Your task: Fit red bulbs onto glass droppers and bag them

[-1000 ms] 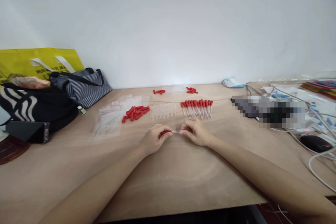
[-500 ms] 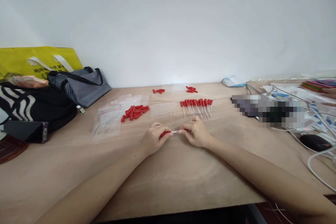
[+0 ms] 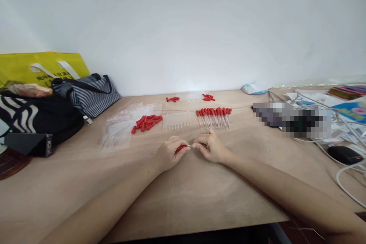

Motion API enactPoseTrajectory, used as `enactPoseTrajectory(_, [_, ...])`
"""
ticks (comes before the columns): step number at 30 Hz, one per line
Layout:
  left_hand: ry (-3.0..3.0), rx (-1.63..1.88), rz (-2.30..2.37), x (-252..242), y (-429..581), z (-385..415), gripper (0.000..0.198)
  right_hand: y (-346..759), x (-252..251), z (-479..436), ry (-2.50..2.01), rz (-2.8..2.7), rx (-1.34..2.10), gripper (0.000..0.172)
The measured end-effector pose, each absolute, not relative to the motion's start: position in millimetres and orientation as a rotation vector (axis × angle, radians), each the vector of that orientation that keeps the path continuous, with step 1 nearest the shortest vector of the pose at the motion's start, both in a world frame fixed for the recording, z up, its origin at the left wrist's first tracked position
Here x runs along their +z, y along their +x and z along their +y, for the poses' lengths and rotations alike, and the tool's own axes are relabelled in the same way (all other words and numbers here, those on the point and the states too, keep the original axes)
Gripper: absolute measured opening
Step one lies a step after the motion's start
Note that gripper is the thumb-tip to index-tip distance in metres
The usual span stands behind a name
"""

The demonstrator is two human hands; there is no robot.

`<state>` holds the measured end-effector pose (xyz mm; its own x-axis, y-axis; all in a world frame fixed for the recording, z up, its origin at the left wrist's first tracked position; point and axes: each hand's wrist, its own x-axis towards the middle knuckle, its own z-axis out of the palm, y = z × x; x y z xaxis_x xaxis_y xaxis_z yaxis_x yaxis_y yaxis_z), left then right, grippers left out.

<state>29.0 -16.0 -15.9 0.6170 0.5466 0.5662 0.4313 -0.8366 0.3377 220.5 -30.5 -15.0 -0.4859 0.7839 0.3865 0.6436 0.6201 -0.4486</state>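
Observation:
Low over the table's middle, my left hand (image 3: 172, 152) is closed round a red rubber dropper bulb (image 3: 181, 148). My right hand (image 3: 210, 145) pinches a clear dropper tube (image 3: 190, 145) that meets the bulb's open end. How far the tube sits inside the bulb is hidden by my fingers. Beyond my right hand lies a row of droppers (image 3: 214, 116) with red bulbs fitted on their tubes. Past my left hand are a row of bare clear tubes (image 3: 176, 121) and a heap of loose red bulbs (image 3: 147, 122).
Clear zip bags (image 3: 118, 127) lie left of the bulbs. More bulbs (image 3: 208, 97) are near the wall. A striped bag (image 3: 90, 93), a black bag (image 3: 57, 118) and a yellow bag (image 3: 17, 65) stand at left. A mouse (image 3: 343, 155) and cables (image 3: 340, 177) lie at right.
My hands have come slightly closer together, and less of the tube shows between them. The right hand has shifted a little to the left.

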Motion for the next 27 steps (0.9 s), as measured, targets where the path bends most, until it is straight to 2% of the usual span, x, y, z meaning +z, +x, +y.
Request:
enactPoseTrajectory(14, [2.643,0.960,0.857,-12,30,-15,0.017,219,-15,-27,-1.049,-2.279,0.429,0.028])
enactPoseTrajectory(20, [2.642,0.947,0.911,-9,22,-7,0.015,228,-2,-28,-0.940,-2.477,0.117,0.020])
enactPoseTrajectory(23, [2.612,0.990,1.037,-8,16,-5,0.027,241,-1,-20,-1.122,-2.363,0.023,0.019])
enactPoseTrajectory(25, [2.574,1.001,1.164,-8,12,-4,0.039,254,-3,-7,-1.379,-2.099,0.039,0.021])
enactPoseTrajectory(27, [2.563,0.909,1.195,-8,9,-4,0.041,268,-5,9,-1.649,-1.763,0.096,0.027])
